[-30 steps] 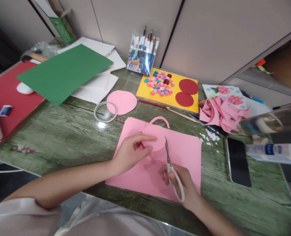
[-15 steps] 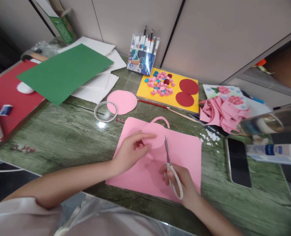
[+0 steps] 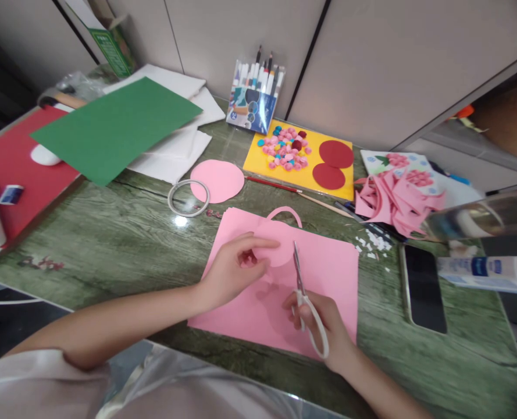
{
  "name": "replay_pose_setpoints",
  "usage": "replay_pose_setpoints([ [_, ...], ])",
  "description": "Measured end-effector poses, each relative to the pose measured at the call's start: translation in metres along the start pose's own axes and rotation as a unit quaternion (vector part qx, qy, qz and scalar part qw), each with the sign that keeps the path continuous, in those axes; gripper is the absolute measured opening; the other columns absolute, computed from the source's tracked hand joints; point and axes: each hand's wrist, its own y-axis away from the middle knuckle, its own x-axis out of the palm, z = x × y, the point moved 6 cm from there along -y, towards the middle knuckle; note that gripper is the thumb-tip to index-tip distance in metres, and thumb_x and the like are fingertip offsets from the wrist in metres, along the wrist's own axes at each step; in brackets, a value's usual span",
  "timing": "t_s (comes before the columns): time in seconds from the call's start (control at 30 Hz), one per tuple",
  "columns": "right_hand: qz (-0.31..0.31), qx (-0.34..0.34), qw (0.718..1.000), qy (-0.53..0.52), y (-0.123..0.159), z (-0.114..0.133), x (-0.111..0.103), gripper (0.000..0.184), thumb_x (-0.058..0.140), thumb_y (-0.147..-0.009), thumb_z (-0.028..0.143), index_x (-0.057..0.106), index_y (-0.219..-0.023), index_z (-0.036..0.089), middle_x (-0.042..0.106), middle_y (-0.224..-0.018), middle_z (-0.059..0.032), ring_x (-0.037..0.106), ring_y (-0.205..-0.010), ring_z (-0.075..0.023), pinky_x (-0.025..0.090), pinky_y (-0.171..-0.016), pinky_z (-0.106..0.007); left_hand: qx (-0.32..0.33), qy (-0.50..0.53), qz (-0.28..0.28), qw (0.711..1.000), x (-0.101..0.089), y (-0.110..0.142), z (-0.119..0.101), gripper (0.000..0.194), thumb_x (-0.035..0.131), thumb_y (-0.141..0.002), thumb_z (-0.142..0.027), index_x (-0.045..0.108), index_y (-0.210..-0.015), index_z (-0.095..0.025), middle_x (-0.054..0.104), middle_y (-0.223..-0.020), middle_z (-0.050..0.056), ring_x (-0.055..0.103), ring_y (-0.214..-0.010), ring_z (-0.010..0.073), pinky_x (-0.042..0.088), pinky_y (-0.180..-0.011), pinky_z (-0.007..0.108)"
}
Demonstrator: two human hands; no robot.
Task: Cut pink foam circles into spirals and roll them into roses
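My left hand [image 3: 236, 265] pinches a rounded pink paper piece [image 3: 280, 250] between thumb and fingers, above a stack of pink paper sheets [image 3: 332, 267]. In my right hand [image 3: 323, 320] are scissors with white handles [image 3: 314, 326], their blades pointing away from me and touching or close to the right edge of the piece. A narrow curved strip of pink paper [image 3: 288, 210] arches beyond the piece at the stack's far edge. Whether the strip is still joined to the piece, I cannot tell.
Beyond the stack lie a pink paper round [image 3: 218, 180], a grey ring [image 3: 170, 201] and a red pencil [image 3: 271, 184]. Yellow paper [image 3: 253, 160] bears small coloured balls and two red circles. To the right are pink scraps [image 3: 398, 201] and a phone [image 3: 424, 288]; green paper [image 3: 118, 131] lies left.
The pink piece has turned and shifted slightly in my left hand. The scissors' handles have spread a little and moved slightly right. The things around have stayed put.
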Motion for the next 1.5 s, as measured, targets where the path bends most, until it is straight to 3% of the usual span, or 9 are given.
replay_pose_setpoints([
  [0.57, 0.006, 0.010, 1.000, -0.006, -0.0008, -0.0036, 0.0001, 0.051, 0.037, -0.081, 0.061, 0.056, -0.076, 0.014, 0.043, -0.056, 0.0018, 0.040, -0.052, -0.0112, 0.032, -0.050, -0.024, -0.014, 0.024, -0.026, 0.999, -0.0025, -0.0015, 0.0024, 0.027, 0.056, -0.074, -0.013, 0.066, -0.097, -0.021, 0.064, -0.093, 0.003, 0.055, -0.074, 0.0112, 0.044, -0.063, 0.022],
  [0.87, 0.002, 0.000, 1.000, -0.010, -0.0009, -0.0009, -0.0001, 0.053, 0.037, -0.080, 0.064, 0.057, -0.079, 0.014, 0.043, -0.055, 0.0019, 0.041, -0.053, -0.0120, 0.032, -0.051, -0.025, -0.012, 0.026, -0.005, 1.000, 0.0008, 0.0002, 0.0056, 0.025, 0.058, -0.074, -0.017, 0.066, -0.097, -0.021, 0.062, -0.093, 0.005, 0.056, -0.075, 0.0127, 0.046, -0.067, 0.027],
  [1.3, 0.002, 0.005, 1.000, 0.009, -0.0009, -0.0043, -0.0012, 0.049, 0.037, -0.083, 0.059, 0.057, -0.079, 0.014, 0.045, -0.056, 0.0018, 0.042, -0.052, -0.0116, 0.033, -0.050, -0.024, 0.000, 0.003, -0.017, 1.000, -0.0023, -0.0013, 0.0015, 0.026, 0.056, -0.073, -0.012, 0.066, -0.095, -0.021, 0.063, -0.090, 0.004, 0.053, -0.077, 0.0126, 0.042, -0.066, 0.024],
  [1.5, 0.005, 0.002, 1.000, 0.010, -0.0017, -0.0018, -0.0006, 0.050, 0.038, -0.082, 0.060, 0.057, -0.076, 0.014, 0.044, -0.055, 0.0019, 0.042, -0.052, -0.0117, 0.033, -0.050, -0.024, -0.014, 0.014, -0.029, 0.999, -0.0037, -0.0019, 0.0025, 0.023, 0.059, -0.073, -0.016, 0.066, -0.095, -0.021, 0.062, -0.086, 0.003, 0.050, -0.068, 0.0102, 0.041, -0.060, 0.022],
])
